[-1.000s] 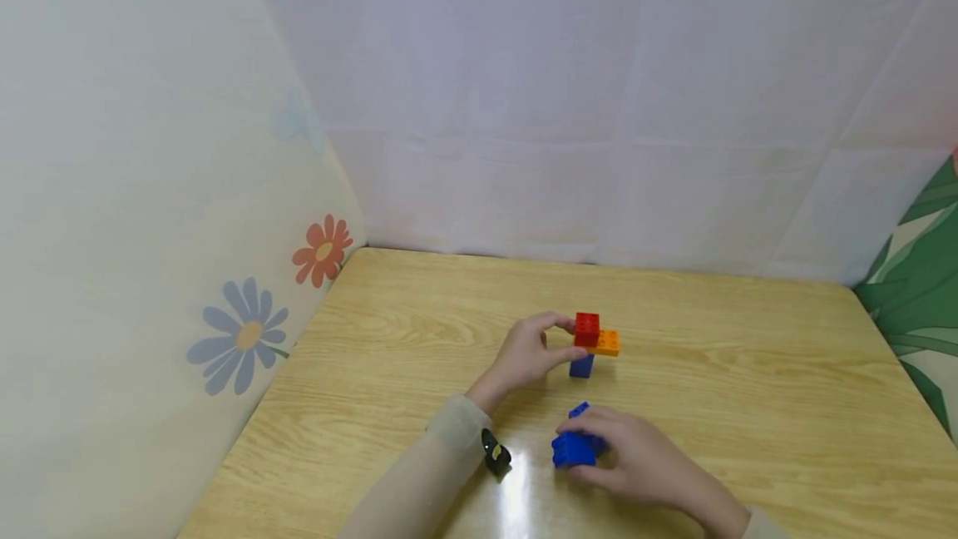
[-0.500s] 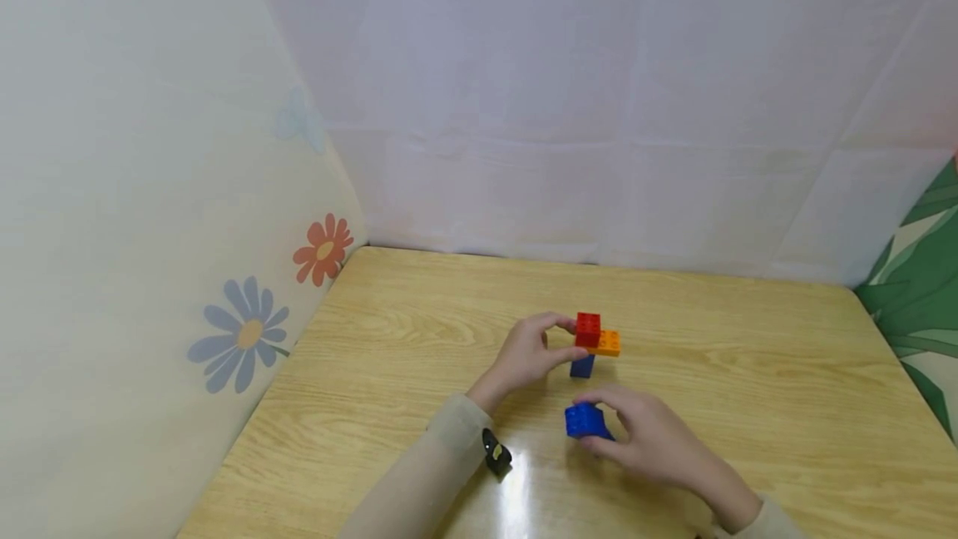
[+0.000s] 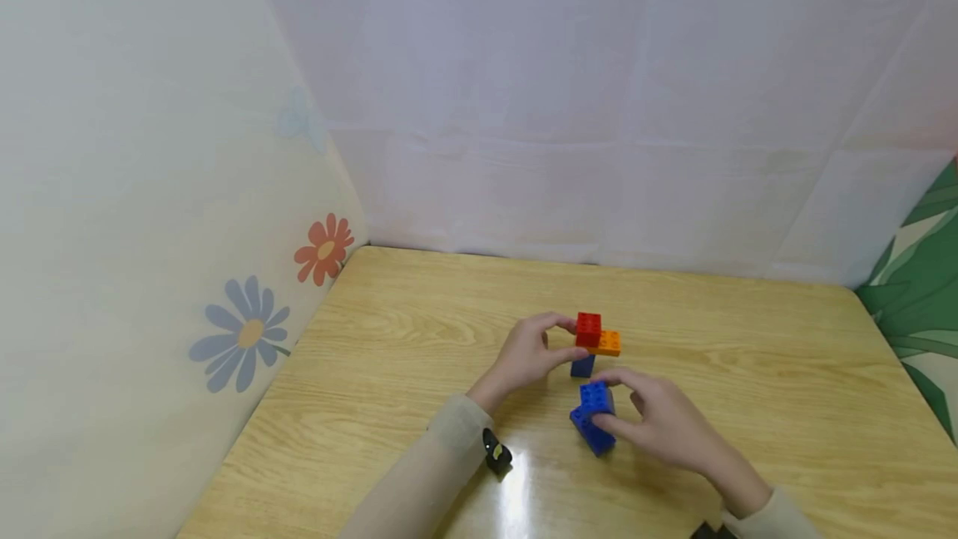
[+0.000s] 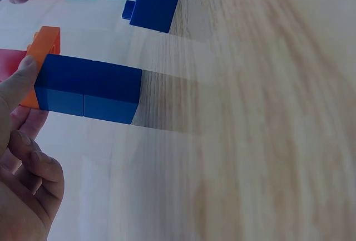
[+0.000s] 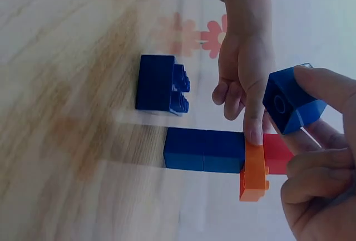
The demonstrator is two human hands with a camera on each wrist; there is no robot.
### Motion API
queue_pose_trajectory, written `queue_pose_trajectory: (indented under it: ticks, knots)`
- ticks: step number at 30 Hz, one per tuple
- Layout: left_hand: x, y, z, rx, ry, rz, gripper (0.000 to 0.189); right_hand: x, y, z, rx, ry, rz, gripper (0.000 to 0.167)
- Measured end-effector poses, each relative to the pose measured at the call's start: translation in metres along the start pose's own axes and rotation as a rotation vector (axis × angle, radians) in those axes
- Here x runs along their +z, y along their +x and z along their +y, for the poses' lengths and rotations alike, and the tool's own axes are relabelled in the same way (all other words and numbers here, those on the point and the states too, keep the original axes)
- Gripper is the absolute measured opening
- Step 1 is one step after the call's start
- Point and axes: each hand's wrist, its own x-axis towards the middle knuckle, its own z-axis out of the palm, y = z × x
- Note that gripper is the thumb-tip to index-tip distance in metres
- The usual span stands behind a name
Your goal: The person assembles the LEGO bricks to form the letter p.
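My left hand (image 3: pixel 527 353) pinches a small toy-brick tower at the orange brick (image 3: pixel 609 343), thumb on its near side. A red brick (image 3: pixel 589 328) sits on top of the orange one. Below stand two stacked blue bricks (image 5: pixel 204 149), upright on the table. Nearer the body, my right hand (image 3: pixel 662 427) pinches another blue brick (image 5: pixel 295 99) between thumb and fingers, raised clear of the table. A loose blue brick (image 5: pixel 156 82) rests on the table, studs up, partly covered by the held brick in the head view.
The wood-grain table (image 3: pixel 419 306) meets a pale cloth backdrop (image 3: pixel 486 106) at its far edge. A flower-printed panel (image 3: pixel 249 335) borders the left side. A black wrist device (image 3: pixel 496 452) sits at the left sleeve.
My right hand has lifted its blue brick and carried it away from the body, turning it studs up. The other blue brick shows more now. The left hand and tower have stayed in place.
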Motion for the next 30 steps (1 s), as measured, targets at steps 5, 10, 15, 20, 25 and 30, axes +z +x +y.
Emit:
queue_pose_trajectory:
  ticks: [5,10,15,20,25,30]
  knots:
    - [0.001,0.0,-0.001,-0.011,-0.004,0.005,0.036,-0.004,0.002,0.004,0.006,0.002,0.032,0.041]
    - [0.001,0.0,-0.001,-0.017,-0.008,0.003,0.035,-0.008,0.004,0.006,0.031,-0.006,0.052,0.041]
    - [0.001,0.0,0.0,-0.008,-0.01,0.003,0.034,-0.012,0.006,0.008,0.036,-0.025,0.089,0.04]
    - [0.0,0.0,0.0,-0.008,-0.017,-0.002,0.034,-0.016,0.008,0.013,0.057,-0.023,0.113,0.04]
    - [0.0,0.0,0.0,-0.01,-0.017,-0.005,0.035,-0.019,0.01,0.016,0.076,-0.022,0.133,0.042]
    - [0.0,0.0,0.0,-0.012,-0.012,-0.011,0.035,-0.022,0.011,0.02,0.097,-0.025,0.149,0.043]
